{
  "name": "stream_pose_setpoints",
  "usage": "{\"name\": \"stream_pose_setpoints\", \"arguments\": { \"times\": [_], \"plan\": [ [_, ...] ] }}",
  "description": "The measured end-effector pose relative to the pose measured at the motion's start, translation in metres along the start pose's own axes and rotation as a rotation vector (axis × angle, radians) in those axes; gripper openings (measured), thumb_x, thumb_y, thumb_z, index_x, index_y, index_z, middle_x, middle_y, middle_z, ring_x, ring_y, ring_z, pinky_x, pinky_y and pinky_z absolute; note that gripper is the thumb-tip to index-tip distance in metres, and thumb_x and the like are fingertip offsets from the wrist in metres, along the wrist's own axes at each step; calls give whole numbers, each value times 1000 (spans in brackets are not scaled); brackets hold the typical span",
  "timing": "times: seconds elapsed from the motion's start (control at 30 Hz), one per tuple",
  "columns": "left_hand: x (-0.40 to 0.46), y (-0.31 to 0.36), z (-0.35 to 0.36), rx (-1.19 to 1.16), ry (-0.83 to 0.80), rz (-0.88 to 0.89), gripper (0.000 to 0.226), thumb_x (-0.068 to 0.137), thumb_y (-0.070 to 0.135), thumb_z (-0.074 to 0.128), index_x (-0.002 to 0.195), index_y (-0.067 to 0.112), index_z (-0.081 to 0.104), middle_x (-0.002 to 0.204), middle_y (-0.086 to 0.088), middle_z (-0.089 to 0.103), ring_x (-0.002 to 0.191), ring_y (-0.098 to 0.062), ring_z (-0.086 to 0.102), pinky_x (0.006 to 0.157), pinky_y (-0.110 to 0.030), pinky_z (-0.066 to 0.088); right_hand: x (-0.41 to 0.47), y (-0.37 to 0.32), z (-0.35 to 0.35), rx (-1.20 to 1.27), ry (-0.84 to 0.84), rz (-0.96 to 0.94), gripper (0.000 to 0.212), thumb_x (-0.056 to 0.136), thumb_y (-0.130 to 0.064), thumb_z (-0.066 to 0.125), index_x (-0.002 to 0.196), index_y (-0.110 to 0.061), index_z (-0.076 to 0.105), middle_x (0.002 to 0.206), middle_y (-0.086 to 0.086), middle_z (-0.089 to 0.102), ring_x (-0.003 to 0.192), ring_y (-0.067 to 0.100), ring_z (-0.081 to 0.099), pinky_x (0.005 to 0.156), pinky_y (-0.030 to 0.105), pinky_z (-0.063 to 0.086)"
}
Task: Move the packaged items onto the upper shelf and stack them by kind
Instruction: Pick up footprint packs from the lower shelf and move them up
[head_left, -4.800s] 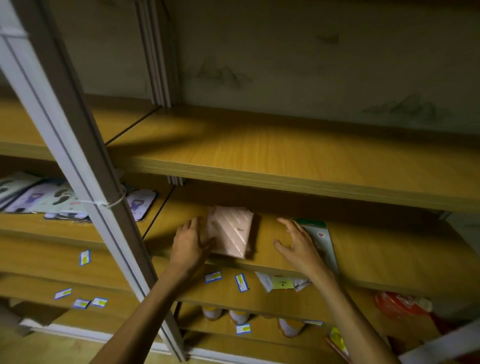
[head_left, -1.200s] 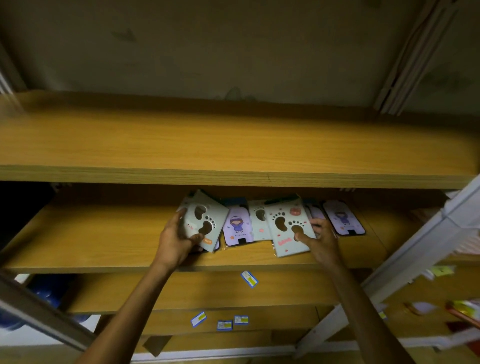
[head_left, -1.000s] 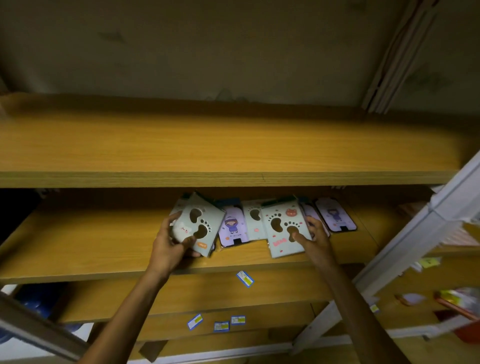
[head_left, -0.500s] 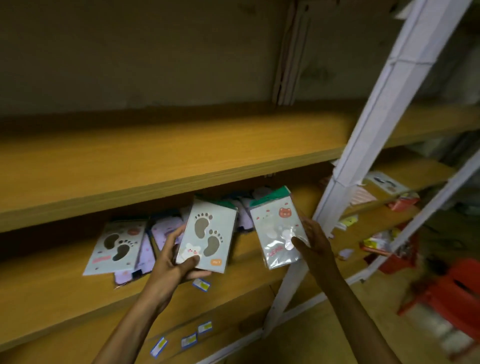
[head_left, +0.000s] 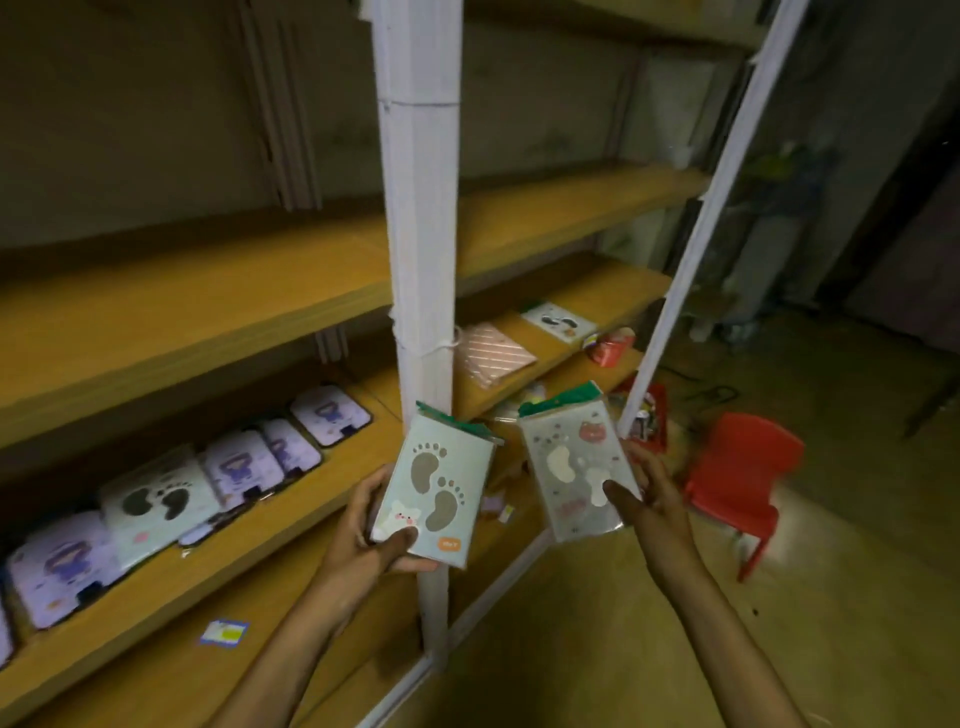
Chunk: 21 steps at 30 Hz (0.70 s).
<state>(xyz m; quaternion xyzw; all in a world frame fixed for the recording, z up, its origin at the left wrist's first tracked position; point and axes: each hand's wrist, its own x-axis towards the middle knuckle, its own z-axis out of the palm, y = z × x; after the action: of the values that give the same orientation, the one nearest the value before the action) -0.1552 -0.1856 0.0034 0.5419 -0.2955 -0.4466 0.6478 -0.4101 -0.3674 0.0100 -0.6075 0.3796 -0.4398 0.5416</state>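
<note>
Hands: both are raised in front of the shelving, each gripping one flat packet clear of the shelves.
Left hand (head_left: 366, 525): closed around the lower left edge of the mint footprint packet (head_left: 439, 496), thumb across its front near the small white animal print, fingers behind.
Mint footprint packet: upright, slightly tilted, green header at the top, two dark footprint cut-outs on its face, an orange tag at the lower right corner.
Right hand (head_left: 649, 499): closed on the right edge of the glossy footprint packet (head_left: 571, 467), thumb on the front, fingers behind.
Glossy footprint packet: upright, leaning left, green header, pale footprints and a red animal face under reflective film; just beside the other packet, not touching it.
Upper shelf (head_left: 171, 306): bare wooden board, above and behind the hands.
Middle shelf (head_left: 291, 499): carries a row of lilac packets (head_left: 239, 467) and one more footprint packet (head_left: 158, 501), overlapping, to the left of the hands.
White upright post (head_left: 421, 208): stands directly behind the left-hand packet.
Right bay: pink striped packet (head_left: 491, 353) and another pale packet (head_left: 558, 322) lie on the shelf beyond the post.
Floor: red plastic chair (head_left: 737, 483) at right; blue-edged label (head_left: 223, 631) on the lower board.
</note>
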Motion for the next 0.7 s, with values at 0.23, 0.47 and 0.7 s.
{"name": "stream_pose_setpoints", "arguments": {
  "times": [0.23, 0.47, 0.7],
  "plan": [
    [53, -17, 102, 43, -7, 23, 68, 81, -11, 63, 131, 32, 46, 131, -7, 56, 110, -32, 64, 67, -56, 59, 39, 17, -111, -3, 63, 23, 42, 88, -1, 62, 127, -12, 51, 119, 10, 64, 102, 24, 66, 65, 25, 58],
    [109, -25, 176, 87, 2, 46, 68, 78, -1, 73, 129, 37, 48, 130, 4, 57, 115, -27, 61, 75, -55, 58, 92, 29, -181, 19, 118, 59, 46, 89, -3, 59, 132, -16, 47, 124, 8, 61, 110, 27, 61, 85, 48, 55],
    [181, -18, 230, 79, 20, 100, 60, 86, -15, 55, 134, 18, 42, 123, 1, 59, 96, -8, 69, 60, -28, 60, 178, 48, -209, 14, 104, 96, 48, 89, -2, 62, 132, -16, 48, 125, 9, 62, 111, 29, 63, 89, 55, 53]
  ]
}}
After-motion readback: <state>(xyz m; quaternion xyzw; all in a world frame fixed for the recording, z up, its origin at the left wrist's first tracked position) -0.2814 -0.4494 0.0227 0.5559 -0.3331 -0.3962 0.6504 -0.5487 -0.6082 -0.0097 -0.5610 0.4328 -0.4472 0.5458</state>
